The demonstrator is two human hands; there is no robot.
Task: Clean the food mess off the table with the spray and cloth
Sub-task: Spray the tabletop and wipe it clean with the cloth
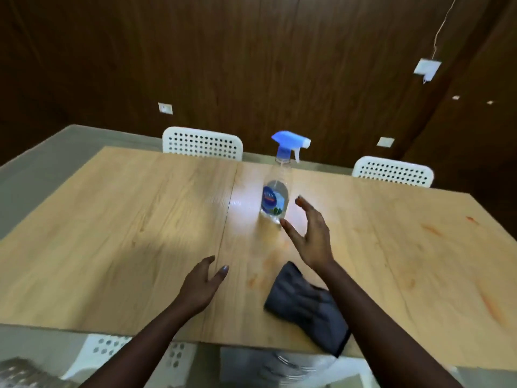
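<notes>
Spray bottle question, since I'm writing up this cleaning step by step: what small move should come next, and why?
Probably close the right hand around the spray bottle. That hand is open just beside the upright bottle, not yet gripping it, and the left hand holds nothing. Orange smears mark the table, and the grey cloth lies unused near the front edge, so spraying likely comes first.

The spray bottle (275, 191) is standing mid-table (126, 219), with the cloth (305, 306) lying nearer, at the front edge. Two chairs (202, 143) are sitting behind the table's far side.
</notes>
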